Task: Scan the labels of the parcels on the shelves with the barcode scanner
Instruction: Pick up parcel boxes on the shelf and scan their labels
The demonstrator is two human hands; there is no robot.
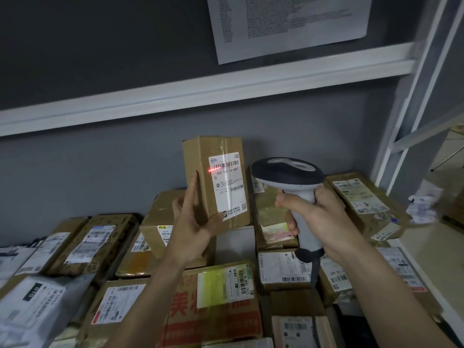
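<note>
Barcode scanner (288, 174) aimed left at upright cardboard parcel (216, 182), red line low-left of label (227, 184) barcode.
Left hand (193, 222) grasping parcel's near-left edge, propped on far stacked boxes; right hand (316, 219) clenched round scanner handle, just right. Long axis vertical.

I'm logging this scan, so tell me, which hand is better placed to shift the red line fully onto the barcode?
Probably the right hand: it grips the scanner, whose red line sits at the label's left edge. The left hand only steadies the upright parcel.
</note>
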